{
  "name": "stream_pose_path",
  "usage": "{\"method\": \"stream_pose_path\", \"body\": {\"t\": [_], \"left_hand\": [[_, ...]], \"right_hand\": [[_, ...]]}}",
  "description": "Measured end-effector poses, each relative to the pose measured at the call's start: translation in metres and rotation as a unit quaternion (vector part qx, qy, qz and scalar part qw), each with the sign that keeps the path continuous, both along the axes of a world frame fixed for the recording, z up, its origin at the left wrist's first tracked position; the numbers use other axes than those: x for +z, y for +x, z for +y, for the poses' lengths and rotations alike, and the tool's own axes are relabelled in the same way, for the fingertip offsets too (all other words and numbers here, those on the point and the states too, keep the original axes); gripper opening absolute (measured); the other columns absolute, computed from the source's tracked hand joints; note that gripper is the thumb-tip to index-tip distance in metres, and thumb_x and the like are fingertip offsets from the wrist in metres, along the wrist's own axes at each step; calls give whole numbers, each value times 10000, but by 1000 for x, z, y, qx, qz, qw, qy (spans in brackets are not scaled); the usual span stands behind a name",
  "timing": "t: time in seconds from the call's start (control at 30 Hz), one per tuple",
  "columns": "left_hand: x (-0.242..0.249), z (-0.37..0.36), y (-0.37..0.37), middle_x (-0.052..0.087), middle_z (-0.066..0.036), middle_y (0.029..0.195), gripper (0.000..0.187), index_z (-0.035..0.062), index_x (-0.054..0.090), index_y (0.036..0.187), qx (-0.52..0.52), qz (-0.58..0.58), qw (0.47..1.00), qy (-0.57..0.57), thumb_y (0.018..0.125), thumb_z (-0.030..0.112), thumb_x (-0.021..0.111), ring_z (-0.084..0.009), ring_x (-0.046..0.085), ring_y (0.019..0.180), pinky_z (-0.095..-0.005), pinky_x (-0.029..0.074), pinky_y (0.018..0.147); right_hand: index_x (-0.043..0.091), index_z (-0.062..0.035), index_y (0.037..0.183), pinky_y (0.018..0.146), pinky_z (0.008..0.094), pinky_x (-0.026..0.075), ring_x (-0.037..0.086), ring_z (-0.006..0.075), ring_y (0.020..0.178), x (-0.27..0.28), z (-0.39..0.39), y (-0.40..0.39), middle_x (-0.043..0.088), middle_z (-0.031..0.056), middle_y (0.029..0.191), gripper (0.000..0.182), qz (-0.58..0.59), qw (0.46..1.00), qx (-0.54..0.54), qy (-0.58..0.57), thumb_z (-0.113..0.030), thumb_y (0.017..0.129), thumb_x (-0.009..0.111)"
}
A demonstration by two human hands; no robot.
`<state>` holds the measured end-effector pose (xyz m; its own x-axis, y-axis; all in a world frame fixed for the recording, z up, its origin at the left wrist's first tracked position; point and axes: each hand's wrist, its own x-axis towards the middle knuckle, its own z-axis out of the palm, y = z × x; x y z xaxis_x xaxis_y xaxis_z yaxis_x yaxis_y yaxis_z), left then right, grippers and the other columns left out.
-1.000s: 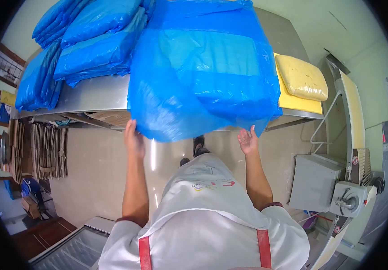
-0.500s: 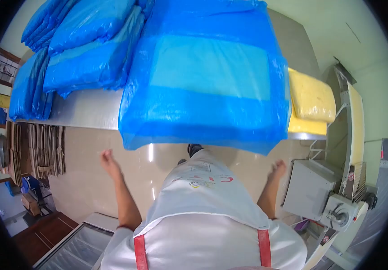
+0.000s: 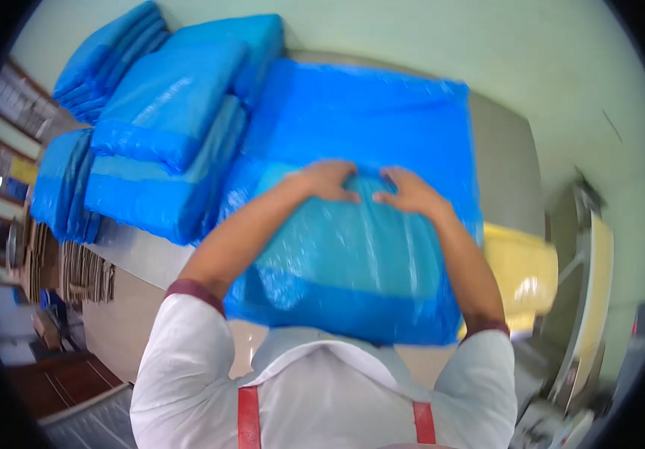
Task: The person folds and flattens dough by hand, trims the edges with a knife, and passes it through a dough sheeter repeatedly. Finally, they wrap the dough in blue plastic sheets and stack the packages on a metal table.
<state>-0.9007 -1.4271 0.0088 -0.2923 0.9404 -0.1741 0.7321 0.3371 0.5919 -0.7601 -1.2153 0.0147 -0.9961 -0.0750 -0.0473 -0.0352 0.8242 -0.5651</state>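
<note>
Both hands (image 3: pixel 367 187) now up on blue pkg (image 3: pixel 352 254)

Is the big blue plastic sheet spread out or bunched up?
Spread: the blue plastic sheet lies flat over the slab, both hands pressing on top.

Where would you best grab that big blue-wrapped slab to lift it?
Probably under the near edge of the slab, from the person's side: it overhangs the table there, so fingers fit beneath. It is wide and flat, so take both near corners. Both hands now rest flat on top.
</note>
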Motion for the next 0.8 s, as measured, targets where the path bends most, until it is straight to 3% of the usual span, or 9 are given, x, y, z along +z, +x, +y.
{"method": "stream_pose_path", "body": {"t": [0.13,0.17,0.23,0.37,0.43,0.5,0.63,0.7,0.8], "left_hand": [[0,44,-27,619,-226,1179,859,51,566,1269,-112,-77,971,-196,636,602,752,-351,594,1084,-436,464,918],[-14,44,-32,630,-205,1171,806,55,597,1240,-142,-118,978,-103,638,560,773,-339,602,1071,-425,464,919],[18,41,-34,620,-197,1198,761,53,622,1213,-108,-149,954,-238,636,519,791,-330,587,1104,-419,451,942],[23,-21,-87,630,-187,1182,744,0,637,1169,-105,-232,939,-233,628,482,805,-312,590,1101,-407,449,938],[13,-65,-108,637,-185,1167,733,-19,638,1152,-48,-233,935,-265,624,456,814,-306,594,1092,-400,455,925],[7,-96,-103,631,-191,1171,717,-19,634,1152,81,-238,944,-215,627,436,814,-307,597,1078,-388,460,917],[18,-166,-37,593,-226,1203,780,-68,522,1253,363,-349,863,-41,653,346,800,-296,572,1114,-362,448,951],[-19,-210,12,573,-233,1226,782,-81,478,1283,368,-373,852,-5,667,283,794,-298,544,1153,-360,440,966],[9,-237,56,497,-236,1319,821,-79,416,1333,402,-432,806,-46,690,260,796,-307,478,1226,-356,399,1013]], "right_hand": [[628,7,988,690,379,453,591,239,803,7,7,-55,638,166,870,673,-196,972,111,-60,-599,709,714],[631,-1,985,710,354,457,577,209,813,7,10,-66,629,119,888,633,-263,955,129,-40,-577,731,703],[647,-5,997,720,379,461,601,231,845,27,6,-84,650,154,919,638,-374,911,166,52,-554,689,748],[641,-25,1079,838,349,467,611,225,945,23,35,-48,661,120,1029,588,-280,939,164,-115,-392,652,811],[617,-12,1132,890,329,457,606,209,944,42,56,-27,663,81,1025,631,-378,914,109,-97,-310,621,834],[597,5,1172,906,338,455,604,220,966,29,94,3,664,80,1018,639,-413,879,47,-231,-205,612,822],[377,-3,1386,942,414,454,534,279,1128,5,95,100,530,144,1266,811,-233,799,-284,-476,-108,664,734],[371,-2,1389,943,415,452,533,281,1130,-4,65,147,525,147,1271,818,-166,750,-367,-525,-112,663,732],[361,-1,1393,946,416,451,531,284,1131,-6,-1,180,517,151,1277,828,-131,709,-423,-549,-117,661,730]]}}
